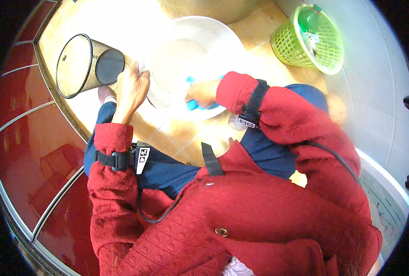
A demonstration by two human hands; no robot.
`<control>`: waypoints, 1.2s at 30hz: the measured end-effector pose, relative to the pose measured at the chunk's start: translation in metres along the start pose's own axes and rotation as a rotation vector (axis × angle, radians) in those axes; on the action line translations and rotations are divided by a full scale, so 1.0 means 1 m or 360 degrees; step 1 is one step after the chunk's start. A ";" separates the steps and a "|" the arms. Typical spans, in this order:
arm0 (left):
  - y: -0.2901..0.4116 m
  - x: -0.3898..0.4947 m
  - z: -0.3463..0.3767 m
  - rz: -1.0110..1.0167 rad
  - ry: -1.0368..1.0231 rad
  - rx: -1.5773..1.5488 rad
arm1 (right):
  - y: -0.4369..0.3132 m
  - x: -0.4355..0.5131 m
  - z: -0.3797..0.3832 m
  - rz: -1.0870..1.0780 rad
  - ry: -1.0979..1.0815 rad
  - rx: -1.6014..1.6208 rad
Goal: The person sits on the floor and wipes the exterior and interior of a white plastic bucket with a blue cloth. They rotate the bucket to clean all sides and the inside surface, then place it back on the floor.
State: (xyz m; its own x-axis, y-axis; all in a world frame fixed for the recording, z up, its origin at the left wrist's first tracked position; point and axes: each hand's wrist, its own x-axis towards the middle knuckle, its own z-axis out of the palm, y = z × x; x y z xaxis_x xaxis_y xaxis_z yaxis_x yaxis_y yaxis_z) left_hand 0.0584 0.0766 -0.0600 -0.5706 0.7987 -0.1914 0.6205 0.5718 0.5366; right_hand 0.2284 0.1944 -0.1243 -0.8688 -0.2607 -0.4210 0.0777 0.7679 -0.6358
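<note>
A wide white basin point(194, 29) stands on the tiled floor before me, partly washed out by glare. At its left rim is my left hand point(132, 86), its thumb and fingers closed on the edge. My right hand point(202, 93) is inside the lower right part of the basin, gripping a blue cloth point(192, 104) whose ends show above and below the hand. The contents of the basin are hard to make out in the bright light. Just left of my left hand, a black-rimmed mesh wastebasket point(97, 45) lies tilted with its mouth towards the left.
A yellow-green plastic basket point(287, 43) with some litter inside stands at the upper right, near a pale wall point(370, 86). Glossy dark red cabinet panels point(21, 100) run along the left. My blue-trousered legs point(163, 169) are bent on either side of the floor area.
</note>
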 end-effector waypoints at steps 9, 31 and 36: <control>0.001 -0.002 0.001 0.0054 0.0075 -0.0224 | 0.045 -0.018 -0.051 0.0937 0.0854 0.0258; 0.016 0.000 0.004 -0.0011 0.0123 -0.0427 | 0.058 0.004 -0.073 0.1751 0.1953 0.1588; 0.026 0.001 -0.001 -0.0147 -0.0040 -0.0602 | 0.044 0.012 -0.099 0.1298 0.2174 0.1853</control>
State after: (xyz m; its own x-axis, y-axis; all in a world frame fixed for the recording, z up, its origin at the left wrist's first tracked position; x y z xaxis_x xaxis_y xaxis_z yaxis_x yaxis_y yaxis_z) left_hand 0.0736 0.0919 -0.0451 -0.5984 0.7541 -0.2705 0.3221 0.5356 0.7806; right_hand 0.1729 0.2836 -0.0932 -0.1547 0.8792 -0.4506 0.3191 -0.3872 -0.8650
